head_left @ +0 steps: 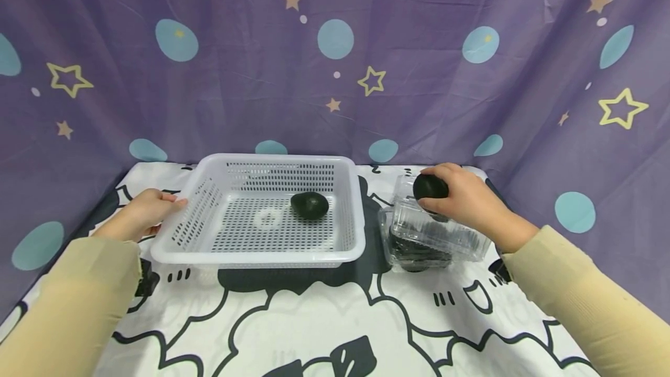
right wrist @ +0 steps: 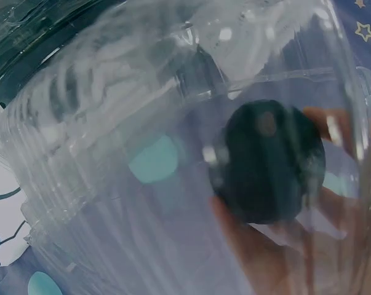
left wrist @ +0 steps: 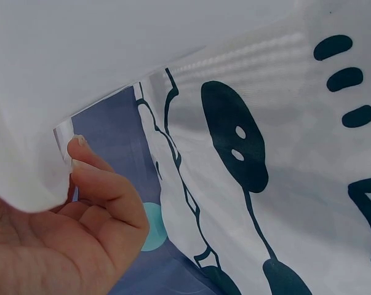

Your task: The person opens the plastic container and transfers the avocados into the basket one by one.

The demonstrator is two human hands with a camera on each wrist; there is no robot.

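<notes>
My left hand [head_left: 148, 212] grips the left rim of a white plastic basket [head_left: 262, 258]; in the left wrist view its fingers curl at the basket edge [left wrist: 31, 184]. One dark green avocado [head_left: 310, 206] lies inside the basket, right of its middle. At the right, my right hand [head_left: 466, 196] holds another dark avocado [head_left: 430, 188] between thumb and fingers, by a clear plastic clamshell box [head_left: 445, 230]. Through the clear plastic, the right wrist view shows the held avocado [right wrist: 268, 163]. More dark avocados [head_left: 416, 250] sit low in the box, partly hidden by its lid.
A white cloth [head_left: 309, 319] with black cartoon drawings covers the table. Behind it hangs a purple curtain [head_left: 408, 74] with stars and blue dots. The box stands to the right of the basket, with a narrow strip of cloth between them.
</notes>
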